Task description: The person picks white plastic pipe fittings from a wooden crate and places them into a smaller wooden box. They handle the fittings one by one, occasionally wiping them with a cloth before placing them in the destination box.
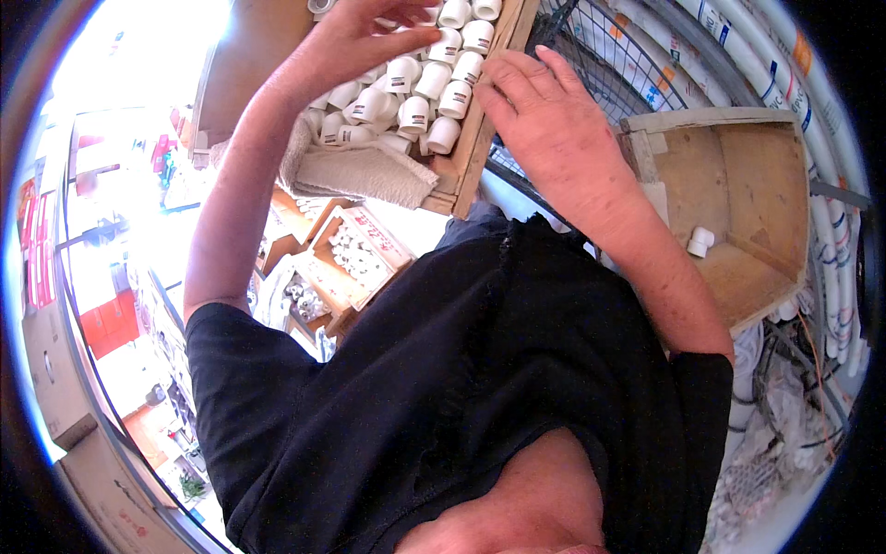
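White plastic pipe elbows (414,114) bearing small printed labels fill a wooden crate (477,131) at the top of the view. Over the pile reaches my left hand (367,34), thumb stretched out and fingers partly cut off by the upper edge. Nothing shows in its grasp, though whether it touches an elbow is unclear. My right hand (547,118) lies at the crate's right wooden rim, fingers spread and holding nothing. A beige cloth (360,170) drapes over the crate's near end. One white elbow (700,242) sits in a second wooden box (754,173) at the right.
A black wire basket (616,52) stands beyond my right hand. Long white pipes (768,62) line the right side. Lower down at the left, wooden boxes (374,239) hold small white fittings (356,256). Cardboard boxes (59,377) stand at the far left, and bagged items lie lower right.
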Available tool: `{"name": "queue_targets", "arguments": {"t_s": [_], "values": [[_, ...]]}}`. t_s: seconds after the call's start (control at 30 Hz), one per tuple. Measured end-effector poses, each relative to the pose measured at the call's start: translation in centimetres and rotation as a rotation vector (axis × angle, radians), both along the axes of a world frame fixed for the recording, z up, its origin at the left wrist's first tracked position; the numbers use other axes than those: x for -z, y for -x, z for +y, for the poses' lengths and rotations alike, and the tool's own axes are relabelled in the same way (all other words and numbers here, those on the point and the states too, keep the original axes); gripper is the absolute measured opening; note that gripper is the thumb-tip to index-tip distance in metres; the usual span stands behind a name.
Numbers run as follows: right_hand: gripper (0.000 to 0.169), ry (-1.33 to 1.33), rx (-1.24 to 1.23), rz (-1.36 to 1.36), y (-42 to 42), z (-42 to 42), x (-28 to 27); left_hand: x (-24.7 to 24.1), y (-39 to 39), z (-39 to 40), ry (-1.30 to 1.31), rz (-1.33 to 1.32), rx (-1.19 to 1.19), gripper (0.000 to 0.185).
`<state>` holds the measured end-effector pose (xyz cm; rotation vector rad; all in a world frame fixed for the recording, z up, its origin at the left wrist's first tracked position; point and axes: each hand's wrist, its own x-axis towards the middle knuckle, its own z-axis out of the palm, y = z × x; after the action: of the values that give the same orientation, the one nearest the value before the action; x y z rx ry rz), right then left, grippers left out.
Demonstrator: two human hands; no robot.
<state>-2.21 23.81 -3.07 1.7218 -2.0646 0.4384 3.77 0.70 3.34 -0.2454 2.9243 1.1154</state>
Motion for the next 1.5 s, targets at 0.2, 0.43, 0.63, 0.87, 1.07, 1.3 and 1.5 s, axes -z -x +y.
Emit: {"name": "queue_targets", "arguments": {"t_s": [0.2,0.43,0.63,0.87,1.07,1.3,1.5], "values": [[0.036,-0.238,-0.004,0.017,-2.0,-0.2,-0.9,1.4,0.4,5.7,-0.084,0.264,0.473,0.050],[0.036,0.016,-0.145,-0.518,-3.0,0.7,0.5,0.6,0.2,8.5,-0.265,-0.077,0.584,0.037],[0.037,0.031,-0.126,-0.194,-3.2,1.3,-1.1,-0.1,-0.2,9.2,-0.451,-0.212,0.504,0.035],[0.034,-0.085,-0.145,-0.193,-2.3,2.9,-2.7,0.5,0.6,9.2,-0.382,-0.041,0.515,0.034],[0.025,-0.010,0.046,-0.571,3.5,10.3,-4.4,2.4,2.4,4.4,-0.403,0.116,0.284,0.028],[0.034,-0.270,0.664,-0.752,10.6,21.1,4.3,4.6,2.4,1.5,-0.323,0.094,0.063,0.033],[0.051,-1.071,0.904,-0.713,16.0,26.2,15.6,4.9,2.7,2.2,-0.349,0.130,-0.029,0.034]]}}
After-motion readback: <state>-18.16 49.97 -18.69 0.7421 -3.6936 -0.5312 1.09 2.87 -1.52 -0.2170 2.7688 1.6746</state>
